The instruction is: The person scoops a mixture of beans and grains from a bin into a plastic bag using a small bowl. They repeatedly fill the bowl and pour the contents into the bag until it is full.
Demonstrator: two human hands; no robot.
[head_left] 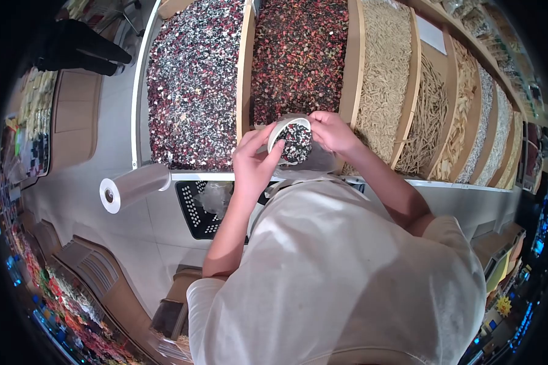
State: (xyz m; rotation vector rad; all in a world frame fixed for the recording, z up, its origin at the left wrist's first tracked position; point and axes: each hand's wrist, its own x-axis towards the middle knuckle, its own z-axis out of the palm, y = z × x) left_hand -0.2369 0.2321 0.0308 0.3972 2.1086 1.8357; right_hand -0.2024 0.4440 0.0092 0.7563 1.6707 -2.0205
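My left hand (256, 157) is closed around the near left side of a white cup (273, 135), its thumb over the rim. The cup is tilted, and a mix of dark and whitish bits (296, 145) shows in its mouth. Behind and to the right of the cup hangs a clear plastic bag (320, 162). My right hand (332, 132) pinches the bag's edge close to the cup's rim. How far the cup reaches into the bag is hard to see. Both hands are over the front edge of the bins.
Wooden dividers separate a red, white and black mix (195, 85), a darker red mix (298, 61), pale sticks (385, 79) and brown stalks (425, 121). A plastic bag roll (134, 185) juts out at left. Below sits a black basket (195, 210). A person (79, 45) stands upper left.
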